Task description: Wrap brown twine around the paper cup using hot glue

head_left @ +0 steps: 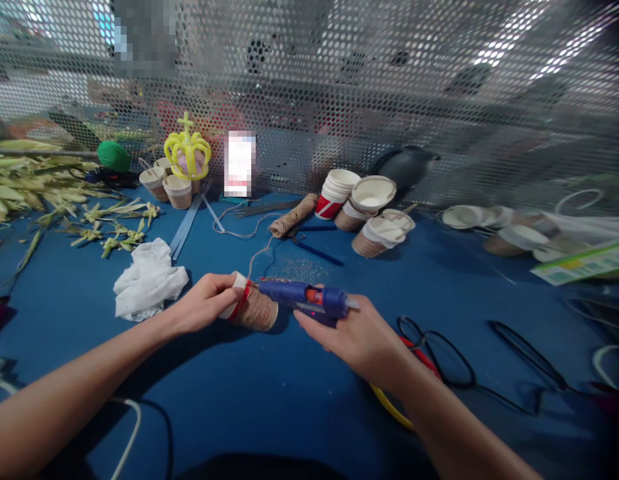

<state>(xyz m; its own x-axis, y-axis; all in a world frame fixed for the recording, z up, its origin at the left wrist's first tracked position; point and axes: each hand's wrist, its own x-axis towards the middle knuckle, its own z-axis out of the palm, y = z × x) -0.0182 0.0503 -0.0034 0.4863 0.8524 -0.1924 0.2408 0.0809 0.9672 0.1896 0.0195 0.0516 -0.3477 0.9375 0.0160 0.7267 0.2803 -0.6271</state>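
Observation:
My left hand (214, 299) grips a paper cup (258, 309) by its white rim end, thumb on top and the rest of the fingers partly hidden. The cup lies tilted on its side, mostly wrapped in brown twine, with a red band showing near my fingers. In my right hand (345, 333) is a blue hot glue gun (309, 298), a clear glue stick poking out of its back. Its nozzle points left and is at the cup's red band; whether it touches I cannot tell. A strand of twine runs from the cup up to a twine roll (294, 217).
A crumpled white cloth (150, 280) lies left of my hand. Behind are several twine-wrapped cups (373, 233), stacked red-and-white cups (338, 193), blue sticks (316, 252), a yellow crown-shaped craft (187, 150) and dried husks (29, 180). Black cables (459, 381) lie right; a perforated metal screen (299, 93) stands behind.

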